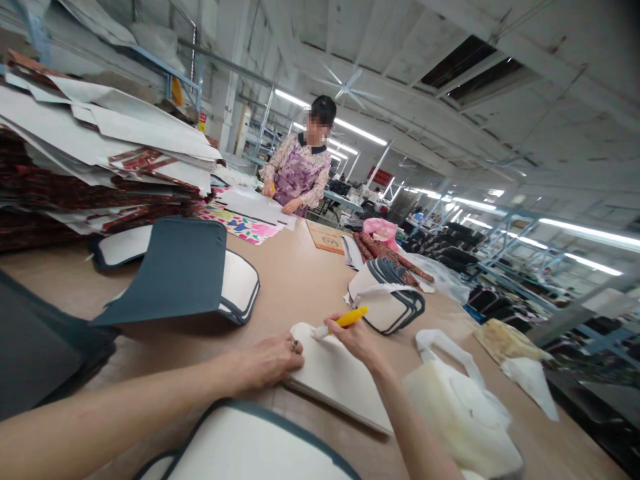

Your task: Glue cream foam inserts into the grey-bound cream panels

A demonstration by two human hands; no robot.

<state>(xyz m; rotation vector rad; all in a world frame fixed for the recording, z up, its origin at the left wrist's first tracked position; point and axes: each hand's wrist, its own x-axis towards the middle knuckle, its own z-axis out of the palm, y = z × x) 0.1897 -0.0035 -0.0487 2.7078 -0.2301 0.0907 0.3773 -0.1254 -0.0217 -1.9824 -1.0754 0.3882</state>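
Note:
My left hand (273,362) lies on the near left edge of a cream cut panel (336,380) on the brown table (300,280), its fingers curled and pressing the panel down; a ring shows on one finger. My right hand (356,339) pinches a yellow marker (346,321) whose white tip touches the panel's far edge. A second cream panel with dark trim (250,443) sits right in front of me, below both arms.
A stack of dark-trimmed cream pieces (387,297) sits just beyond the marker. Dark grey panels (175,270) lie at left under piles of fabric and paper (95,167). A white plastic bag (457,407) lies at right. A person (300,173) works at the table's far end.

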